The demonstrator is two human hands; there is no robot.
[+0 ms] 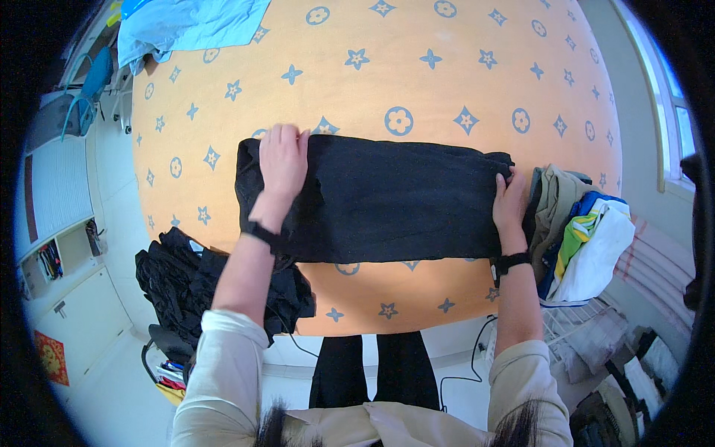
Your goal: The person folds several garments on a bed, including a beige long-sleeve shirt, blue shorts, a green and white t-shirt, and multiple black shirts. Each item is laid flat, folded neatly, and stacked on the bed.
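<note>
A black garment (410,197), folded into a long rectangle, lies across the bed in front of me. My left hand (283,162) is over its left part, fingers curled onto the cloth near the far edge. At the right end, my right hand (510,200) grips the garment's edge, with the thumb on top and the other fingers partly hidden. Both wrists have black bands. A crumpled heap of black clothes (175,276) lies beside my left forearm. Close to my right hand is a stack of folded clothes (570,231) in grey, beige, blue, green and white.
The bed has an orange patterned sheet (417,89). Light blue cloth (197,33) lies at its far left corner. A white wire rack (581,324) stands below the folded stack. Dark cables (477,365) hang by the near edge. White cabinets (82,320) stand at left, a window at right.
</note>
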